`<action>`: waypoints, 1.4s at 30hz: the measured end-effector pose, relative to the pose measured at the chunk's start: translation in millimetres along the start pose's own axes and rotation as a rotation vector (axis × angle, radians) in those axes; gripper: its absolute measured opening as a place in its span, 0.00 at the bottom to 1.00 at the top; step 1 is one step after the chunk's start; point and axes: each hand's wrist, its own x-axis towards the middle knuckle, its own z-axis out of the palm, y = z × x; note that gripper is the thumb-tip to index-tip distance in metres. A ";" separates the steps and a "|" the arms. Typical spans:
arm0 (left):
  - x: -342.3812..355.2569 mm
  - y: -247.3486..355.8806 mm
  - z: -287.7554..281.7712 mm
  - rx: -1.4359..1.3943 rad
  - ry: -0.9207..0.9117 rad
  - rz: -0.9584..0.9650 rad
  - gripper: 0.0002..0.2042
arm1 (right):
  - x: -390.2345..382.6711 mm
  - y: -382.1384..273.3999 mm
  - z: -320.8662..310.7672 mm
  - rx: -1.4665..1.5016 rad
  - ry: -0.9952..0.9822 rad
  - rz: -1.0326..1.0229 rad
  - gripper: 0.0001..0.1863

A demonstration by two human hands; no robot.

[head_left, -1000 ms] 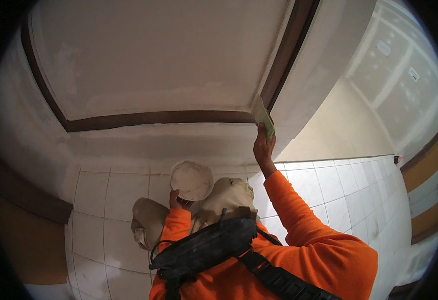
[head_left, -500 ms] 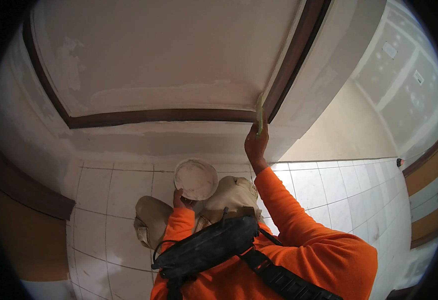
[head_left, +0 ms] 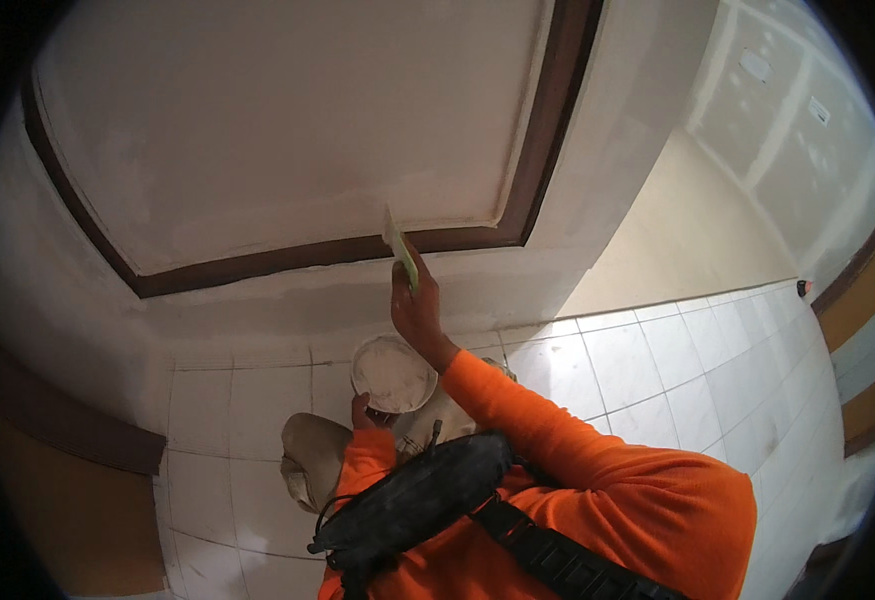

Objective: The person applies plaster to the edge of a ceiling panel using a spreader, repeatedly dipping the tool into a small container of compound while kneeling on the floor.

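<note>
My right hand (head_left: 417, 312) grips a pale green putty knife (head_left: 401, 250), its light blade against the lower edge of a white wall panel (head_left: 288, 120). A dark brown wooden trim (head_left: 288, 257) frames that panel, and the blade crosses its bottom strip. Down by my knees, my left hand (head_left: 370, 413) is wrapped round the near rim of a round white tub (head_left: 426, 392). Pinkish-white filler paste (head_left: 391, 372) is inside it. My right wrist passes close above the tub's far right side.
White floor tiles (head_left: 643, 365) spread under me. A black pouch (head_left: 423, 490) hangs across my chest. At left is a brown wooden piece (head_left: 68, 400). A patched plasterboard wall (head_left: 768, 120) rises at far right, with a small dark object (head_left: 805, 288) at its foot.
My right hand has drawn the putty knife leftward from the panel's lower right corner along the bottom edge. My left hand keeps hold of the tub. The whole view has shifted slightly.
</note>
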 end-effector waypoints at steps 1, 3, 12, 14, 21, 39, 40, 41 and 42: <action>1.3 -1.4 -3.3 0.007 0.007 0.016 0.33 | -5.8 -7.1 -7.4 0.141 -0.051 0.029 0.20; 6.7 -2.3 0.9 -0.006 0.036 -0.003 0.33 | -10.8 11.1 -34.6 0.056 -0.049 0.062 0.18; 2.4 -5.4 11.6 -0.007 -0.023 -0.011 0.38 | 19.5 54.5 -118.6 -0.041 0.239 0.121 0.14; 6.4 -4.5 8.7 0.007 -0.021 -0.011 0.38 | 24.6 46.4 -117.4 -0.059 0.221 0.125 0.15; 14.4 -6.1 -0.2 -0.041 -0.034 -0.031 0.37 | 37.8 60.4 -99.7 -0.147 0.204 0.036 0.17; 14.7 -6.9 -17.4 -0.113 0.020 -0.019 0.35 | -35.2 -8.0 43.8 0.221 -0.043 0.273 0.17; 17.0 -7.2 -15.5 -0.121 0.009 -0.026 0.35 | -38.6 -0.2 34.2 0.289 -0.037 0.212 0.16; 16.1 -7.9 -8.7 -0.115 0.000 -0.030 0.35 | -39.3 12.2 23.3 0.355 -0.033 0.149 0.16; 13.2 -9.0 -1.7 -0.103 0.015 -0.028 0.35 | -35.3 28.1 5.3 0.351 0.001 0.156 0.16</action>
